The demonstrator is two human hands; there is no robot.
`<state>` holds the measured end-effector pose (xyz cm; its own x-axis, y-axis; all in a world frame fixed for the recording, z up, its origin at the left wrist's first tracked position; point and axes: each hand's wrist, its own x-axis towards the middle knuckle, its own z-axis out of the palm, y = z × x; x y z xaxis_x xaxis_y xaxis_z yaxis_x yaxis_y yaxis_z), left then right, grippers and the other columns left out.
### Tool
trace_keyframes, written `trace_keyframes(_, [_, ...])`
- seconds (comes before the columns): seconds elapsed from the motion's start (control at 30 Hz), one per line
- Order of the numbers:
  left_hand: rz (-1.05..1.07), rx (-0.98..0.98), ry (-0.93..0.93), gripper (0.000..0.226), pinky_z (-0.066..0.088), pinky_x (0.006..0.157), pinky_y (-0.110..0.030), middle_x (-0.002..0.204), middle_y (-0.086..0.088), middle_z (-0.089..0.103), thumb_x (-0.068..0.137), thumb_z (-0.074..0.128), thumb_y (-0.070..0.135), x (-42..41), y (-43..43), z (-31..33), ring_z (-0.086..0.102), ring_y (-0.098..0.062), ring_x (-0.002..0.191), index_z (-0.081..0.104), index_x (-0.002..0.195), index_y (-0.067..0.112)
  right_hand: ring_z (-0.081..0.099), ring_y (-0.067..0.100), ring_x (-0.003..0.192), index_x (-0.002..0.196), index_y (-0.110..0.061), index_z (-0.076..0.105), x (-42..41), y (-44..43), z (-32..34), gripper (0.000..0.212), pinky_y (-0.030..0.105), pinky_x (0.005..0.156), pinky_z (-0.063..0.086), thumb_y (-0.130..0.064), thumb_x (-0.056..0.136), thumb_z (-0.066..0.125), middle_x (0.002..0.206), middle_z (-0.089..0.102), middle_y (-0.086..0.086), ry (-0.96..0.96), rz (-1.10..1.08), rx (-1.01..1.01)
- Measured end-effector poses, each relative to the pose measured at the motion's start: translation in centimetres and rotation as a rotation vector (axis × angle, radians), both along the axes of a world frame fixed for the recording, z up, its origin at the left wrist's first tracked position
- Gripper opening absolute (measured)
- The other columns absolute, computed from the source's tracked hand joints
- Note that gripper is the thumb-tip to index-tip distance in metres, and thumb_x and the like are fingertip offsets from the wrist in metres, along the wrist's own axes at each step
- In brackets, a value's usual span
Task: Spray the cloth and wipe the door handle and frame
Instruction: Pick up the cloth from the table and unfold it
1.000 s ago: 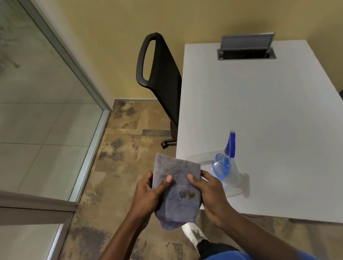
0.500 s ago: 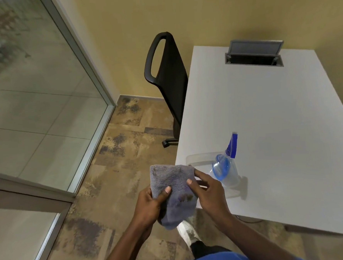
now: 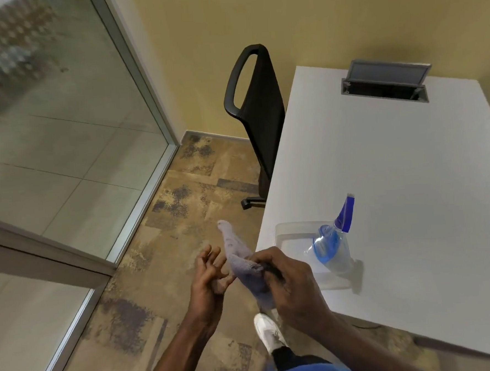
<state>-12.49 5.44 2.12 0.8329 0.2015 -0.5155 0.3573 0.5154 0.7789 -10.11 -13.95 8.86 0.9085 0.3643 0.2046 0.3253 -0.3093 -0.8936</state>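
Observation:
A grey-purple cloth (image 3: 238, 256) is bunched in my right hand (image 3: 290, 283), one end sticking up and the other hanging below the fist. My left hand (image 3: 207, 276) is just to the left of the cloth, fingers spread, holding nothing. A clear spray bottle (image 3: 332, 244) with a blue nozzle and blue liquid stands in a clear plastic tray (image 3: 287, 234) at the near left corner of the white table (image 3: 396, 190), right of my hands. The glass door (image 3: 48, 134) with its aluminium frame (image 3: 136, 77) fills the left side. No door handle is in view.
A black office chair (image 3: 258, 110) stands pushed against the table's left edge. An open cable hatch (image 3: 385, 83) sits at the table's far end. My white shoe (image 3: 268, 330) is on the patterned brown floor (image 3: 177, 218) between door and table.
The cloth was held flat in both hands. Now my left hand has let go and opened, and my right hand has bunched the cloth. The view has shifted left toward the door.

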Motion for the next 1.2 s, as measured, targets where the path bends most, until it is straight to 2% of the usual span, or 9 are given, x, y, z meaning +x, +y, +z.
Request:
trace_keyframes(0.13, [-0.363, 0.695, -0.245, 0.130, 0.031, 0.134, -0.016, 0.186, 0.032, 0.017, 0.073, 0.087, 0.015, -0.4, 2.7, 0.8, 0.021, 0.015, 0.169, 0.019, 0.180, 0.043, 0.068, 0.009, 0.077, 0.109, -0.035, 0.060, 2.2, -0.8, 1.3, 0.024, 0.035, 0.069, 0.058, -0.012, 0.100, 0.061, 0.090, 0.067, -0.017, -0.085, 0.138, -0.057])
trace_keyframes(0.2, [-0.480, 0.934, -0.347, 0.107, 0.007, 0.143, -0.026, 0.187, 0.025, 0.027, 0.075, 0.085, 0.017, 0.1, 3.7, 0.9, 0.011, 0.005, 0.175, 0.045, 0.172, 0.037, 0.069, 0.012, 0.078, 0.110, -0.035, 0.061, 3.3, -1.0, 2.0, 0.022, 0.034, 0.068, 0.059, -0.015, 0.100, 0.061, 0.092, 0.070, -0.012, -0.104, 0.194, -0.073])
trace_keyframes(0.27, [-0.536, 1.031, -0.326, 0.062, 0.011, 0.146, -0.044, 0.161, 0.015, 0.067, 0.078, 0.086, 0.036, 0.4, 4.3, 1.2, 0.042, -0.006, 0.168, 0.078, 0.139, 0.034, 0.069, 0.010, 0.079, 0.111, -0.034, 0.062, 4.7, -1.3, 2.7, 0.024, 0.030, 0.068, 0.059, -0.014, 0.098, 0.059, 0.091, 0.071, -0.013, -0.123, 0.207, -0.073])
trace_keyframes(0.37, [-0.496, 0.793, -0.150, 0.031, 0.065, 0.098, -0.064, 0.099, -0.018, 0.082, 0.085, 0.090, 0.037, 0.3, 4.3, 1.1, 0.082, -0.038, 0.100, 0.083, 0.099, 0.011, 0.071, 0.006, 0.086, 0.113, -0.031, 0.066, 6.8, -2.0, 3.6, 0.031, 0.019, 0.074, 0.057, -0.007, 0.095, 0.059, 0.096, 0.072, -0.018, -0.158, 0.135, -0.124])
trace_keyframes(0.53, [-0.285, 0.790, 0.026, 0.012, 0.060, 0.070, -0.042, 0.082, 0.003, 0.081, 0.097, 0.077, 0.033, 0.0, 1.9, 1.2, 0.071, -0.007, 0.075, 0.078, 0.089, 0.024, 0.074, 0.019, 0.074, 0.112, -0.018, 0.074, 7.7, -2.1, 3.6, 0.017, 0.041, 0.064, 0.063, -0.016, 0.095, 0.074, 0.091, 0.080, 0.000, -0.438, 0.051, -0.305])
trace_keyframes(0.7, [0.002, 0.251, 0.276, 0.031, 0.059, 0.056, -0.034, 0.084, -0.009, 0.086, 0.115, 0.056, 0.011, 0.8, -0.2, 2.0, 0.080, -0.025, 0.072, 0.087, 0.115, 0.008, 0.076, 0.016, 0.089, 0.119, -0.020, 0.077, 3.1, -0.2, 0.8, 0.024, 0.029, 0.068, 0.065, -0.033, 0.099, 0.073, 0.112, 0.080, 0.004, -0.728, 0.146, -0.444])
trace_keyframes(0.8, [0.161, -0.055, 0.314, 0.042, 0.065, 0.094, -0.052, 0.130, -0.027, 0.079, 0.123, 0.037, 0.007, 0.6, -0.6, 3.3, 0.076, -0.042, 0.125, 0.061, 0.156, -0.003, 0.071, 0.021, 0.091, 0.117, -0.021, 0.078, 0.0, 0.9, -1.6, 0.016, 0.032, 0.069, 0.056, -0.024, 0.102, 0.074, 0.112, 0.076, 0.006, -0.752, 0.125, -0.449])
trace_keyframes(0.9, [0.254, -0.248, 0.372, 0.054, 0.045, 0.120, -0.063, 0.177, -0.030, 0.045, 0.126, 0.032, 0.022, 0.7, 0.0, 4.2, 0.033, -0.054, 0.168, 0.040, 0.174, 0.000, 0.067, 0.027, 0.096, 0.116, -0.017, 0.074, -1.2, 1.3, -3.1, 0.013, 0.034, 0.074, 0.050, -0.018, 0.104, 0.069, 0.114, 0.070, 0.009, -0.732, 0.112, -0.406])
trace_keyframes(1.2, [0.184, -0.215, 0.237, 0.048, 0.044, 0.126, -0.072, 0.159, -0.031, 0.064, 0.123, 0.044, 0.032, 0.8, 1.2, 4.9, 0.060, -0.056, 0.145, 0.065, 0.156, 0.004, 0.065, 0.033, 0.126, 0.142, -0.014, 0.060, -0.1, -0.4, -6.1, 0.062, 0.047, 0.100, 0.058, -0.037, 0.086, 0.075, 0.141, 0.065, 0.016, -0.505, 0.015, -0.521])
